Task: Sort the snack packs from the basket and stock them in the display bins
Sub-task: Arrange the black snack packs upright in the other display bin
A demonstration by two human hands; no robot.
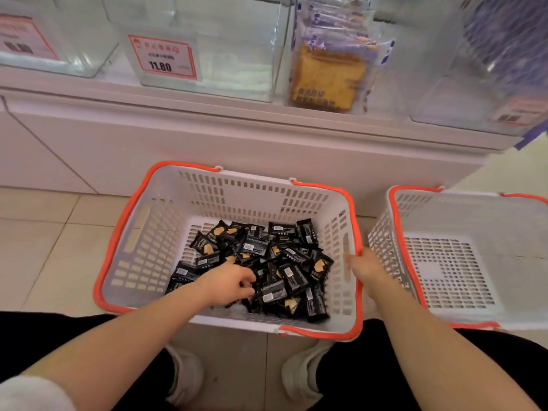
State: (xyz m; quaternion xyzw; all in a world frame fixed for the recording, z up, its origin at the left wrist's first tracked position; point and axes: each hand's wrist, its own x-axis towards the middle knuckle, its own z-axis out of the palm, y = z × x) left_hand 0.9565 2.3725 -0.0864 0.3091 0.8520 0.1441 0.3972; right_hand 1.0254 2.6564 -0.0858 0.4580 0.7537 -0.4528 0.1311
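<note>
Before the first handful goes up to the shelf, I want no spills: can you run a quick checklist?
1. White slotted basket with orange rim steadied: ok, right hand grips its right rim.
2. Left hand on the black snack packs: ok, fingers curled into the pile.
3. Firm hold on a pack: cannot tell, fingertips hidden.
4. Clear plastic display bin with the 11.80 price tag has room: ok, looks unfilled.
5. Neighbouring clear bin of toast-coloured packs: not ok for black packs, different product.
6. Second white basket out of the way: ok, beside, nothing visible inside.
</note>
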